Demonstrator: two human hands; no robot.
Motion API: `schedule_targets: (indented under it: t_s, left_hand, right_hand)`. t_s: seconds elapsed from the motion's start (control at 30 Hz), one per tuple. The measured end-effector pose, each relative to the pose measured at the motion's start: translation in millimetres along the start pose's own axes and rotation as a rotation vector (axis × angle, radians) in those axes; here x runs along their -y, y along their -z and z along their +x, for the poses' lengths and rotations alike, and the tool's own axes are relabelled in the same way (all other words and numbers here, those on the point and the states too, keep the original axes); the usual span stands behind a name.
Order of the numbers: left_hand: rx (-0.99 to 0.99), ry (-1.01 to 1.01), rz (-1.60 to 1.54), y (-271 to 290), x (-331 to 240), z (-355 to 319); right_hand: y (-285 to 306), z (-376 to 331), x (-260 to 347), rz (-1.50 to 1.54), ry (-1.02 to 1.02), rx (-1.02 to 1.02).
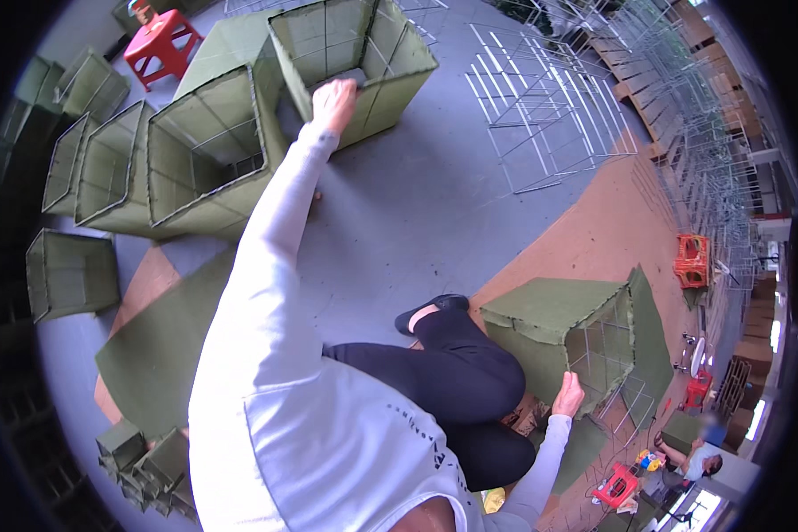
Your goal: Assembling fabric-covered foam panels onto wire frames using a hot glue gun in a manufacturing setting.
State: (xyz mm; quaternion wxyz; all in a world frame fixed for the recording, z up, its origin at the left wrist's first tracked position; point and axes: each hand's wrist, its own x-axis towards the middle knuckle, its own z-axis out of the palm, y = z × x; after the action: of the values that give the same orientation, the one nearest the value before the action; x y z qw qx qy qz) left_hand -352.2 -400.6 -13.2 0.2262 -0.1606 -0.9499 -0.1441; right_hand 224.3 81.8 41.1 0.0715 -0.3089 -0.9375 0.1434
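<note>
My left hand (332, 105) reaches far forward and grips the near rim of an open olive-green fabric-covered wire box (399, 62) standing on the grey floor. My right hand (569, 396) is low at my right side, with its fingers closed on the lower corner of a second green-covered wire cage (550, 310). That cage lies on its side with its open wire face turned right. My bent leg in black trousers and a black shoe (430, 310) lie between the two boxes.
Finished green boxes (204, 151) stand in a row at the left, with smaller ones (146, 461) stacked at lower left. Also here: bare wire frames (541, 106), a red stool (161, 44), an orange crate (692, 259), a green fabric sheet (160, 346), and another person (696, 461) at lower right.
</note>
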Motion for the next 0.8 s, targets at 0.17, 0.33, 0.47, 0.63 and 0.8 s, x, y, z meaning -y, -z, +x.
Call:
schedule_targets:
  t_s: [0.17,0.33,0.47,0.63,0.8]
  left_hand:
    - [0.187,0.205,0.179,18,78,25]
    - [0.031,0.081,-0.133,67,65,18]
    - [0.110,-0.049,-0.338,58,-6,-39]
    - [0.586,-0.106,-0.663,26,-141,-136]
    - [0.980,-0.508,-0.796,-50,-204,-225]
  right_hand:
    - [-9,14,18,-0.017,0.086,0.052]
    - [-3,-3,11,0.076,0.096,-0.150]
    - [10,-27,-3,0.041,0.057,-0.264]
    - [7,-61,-18,-0.156,-0.037,-0.460]
    - [-11,-196,-55,-0.015,-0.531,-0.689]
